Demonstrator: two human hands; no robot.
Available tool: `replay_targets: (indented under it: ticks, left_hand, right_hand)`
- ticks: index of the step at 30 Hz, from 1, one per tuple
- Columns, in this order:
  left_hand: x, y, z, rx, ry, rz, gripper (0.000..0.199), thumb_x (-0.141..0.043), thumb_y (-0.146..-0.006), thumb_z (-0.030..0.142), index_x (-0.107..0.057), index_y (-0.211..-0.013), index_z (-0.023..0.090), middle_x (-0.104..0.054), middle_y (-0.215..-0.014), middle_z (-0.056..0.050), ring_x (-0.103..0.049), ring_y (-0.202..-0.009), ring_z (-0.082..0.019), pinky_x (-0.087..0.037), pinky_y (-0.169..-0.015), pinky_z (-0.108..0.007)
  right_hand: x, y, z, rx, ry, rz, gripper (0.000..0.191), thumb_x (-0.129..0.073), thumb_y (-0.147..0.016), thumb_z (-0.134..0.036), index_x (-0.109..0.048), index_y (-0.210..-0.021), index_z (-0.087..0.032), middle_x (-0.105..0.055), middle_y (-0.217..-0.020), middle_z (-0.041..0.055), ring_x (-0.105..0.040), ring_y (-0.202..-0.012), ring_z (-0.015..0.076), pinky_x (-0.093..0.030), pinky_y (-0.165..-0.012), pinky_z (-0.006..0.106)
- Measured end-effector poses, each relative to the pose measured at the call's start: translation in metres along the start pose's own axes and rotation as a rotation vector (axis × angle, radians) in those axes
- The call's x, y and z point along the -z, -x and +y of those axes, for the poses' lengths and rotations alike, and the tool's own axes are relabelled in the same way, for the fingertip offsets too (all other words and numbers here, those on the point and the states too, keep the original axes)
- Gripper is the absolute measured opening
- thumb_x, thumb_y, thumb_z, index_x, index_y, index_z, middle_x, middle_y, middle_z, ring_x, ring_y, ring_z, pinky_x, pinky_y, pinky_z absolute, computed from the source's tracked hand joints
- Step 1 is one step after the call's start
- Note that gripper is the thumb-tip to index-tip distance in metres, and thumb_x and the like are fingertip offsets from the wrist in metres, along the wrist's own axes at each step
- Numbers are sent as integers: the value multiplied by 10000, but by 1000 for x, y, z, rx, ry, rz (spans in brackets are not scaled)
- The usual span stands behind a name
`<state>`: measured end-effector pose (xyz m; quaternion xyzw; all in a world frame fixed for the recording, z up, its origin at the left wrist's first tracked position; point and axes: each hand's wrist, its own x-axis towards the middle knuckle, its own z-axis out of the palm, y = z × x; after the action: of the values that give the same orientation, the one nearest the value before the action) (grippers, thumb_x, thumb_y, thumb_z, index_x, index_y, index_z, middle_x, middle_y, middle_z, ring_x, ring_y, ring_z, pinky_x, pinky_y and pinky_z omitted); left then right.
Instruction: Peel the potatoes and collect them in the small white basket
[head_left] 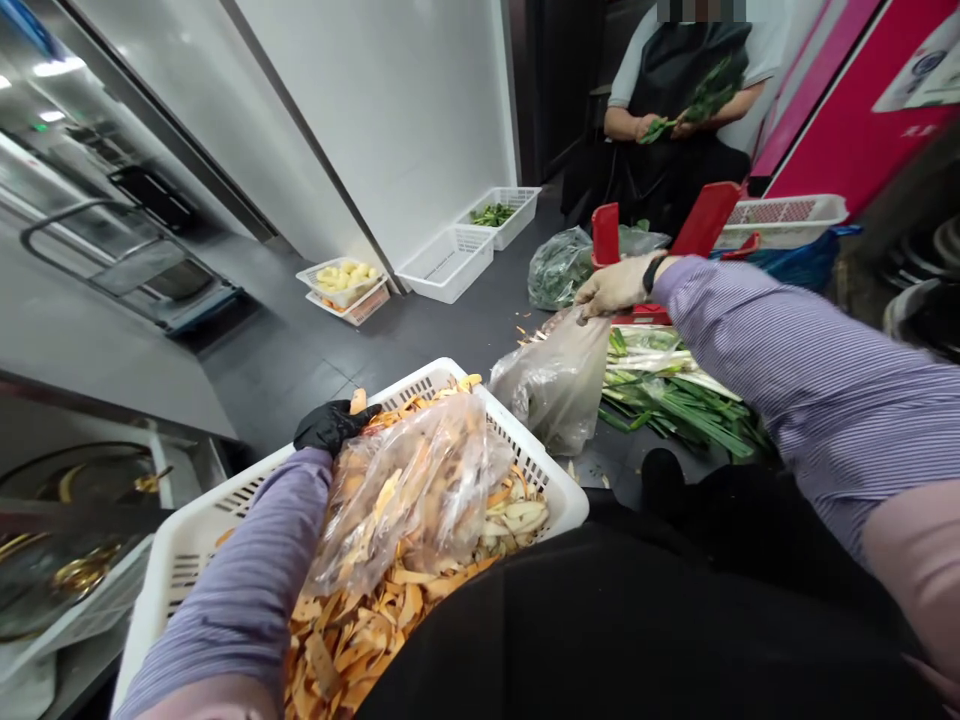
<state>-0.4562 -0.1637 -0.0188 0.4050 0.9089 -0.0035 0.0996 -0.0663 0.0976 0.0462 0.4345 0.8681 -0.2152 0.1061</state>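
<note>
My left hand (330, 428), in a black glove, is closed over the far rim of a large white plastic basket (555, 492). Orange peelings (360, 640) fill much of the basket, with pale peelings (517, 520) at its right end. Across the peelings lies a crumpled clear plastic bag (420, 480). My right hand (611, 285), in a pale, dirt-marked covering, pinches the top of a cloudy plastic bag (555, 385) hanging at the basket's right. The contents of that bag are hard to make out.
Leeks or green onions (675, 390) lie on the floor at right, near a red stool (705, 225). A bag of greens (561, 270) is behind. White baskets (446, 265) stand by the wall, one with peeled potatoes (346, 275). A seated person (686, 90) holds leafy greens.
</note>
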Motion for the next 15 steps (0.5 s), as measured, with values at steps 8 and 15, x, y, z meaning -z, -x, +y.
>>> replay_targets:
  ticks: [8,15]
  left_hand:
    - [1,-6,13,-15,-28,-33,627,-517,-647,694,-639,-996,188,-660,-921,-68,-591,-799,-228,-392,-672,-279]
    - [4,-6,24,-32,-42,-67,654,-520,-655,696,-630,-1037,176,-659,-963,-66,-589,-827,-219,-397,-680,-276]
  right_hand:
    - [-153,9,37,-249,-89,286,428,-553,-784,-295,-526,-1176,-127,-554,-1142,164,-542,-1016,263,-417,-827,338]
    - [-211,78,36,-562,-478,392,375,-482,-807,-467,-625,-937,-145,-608,-896,140,-581,-804,253,-435,-701,351]
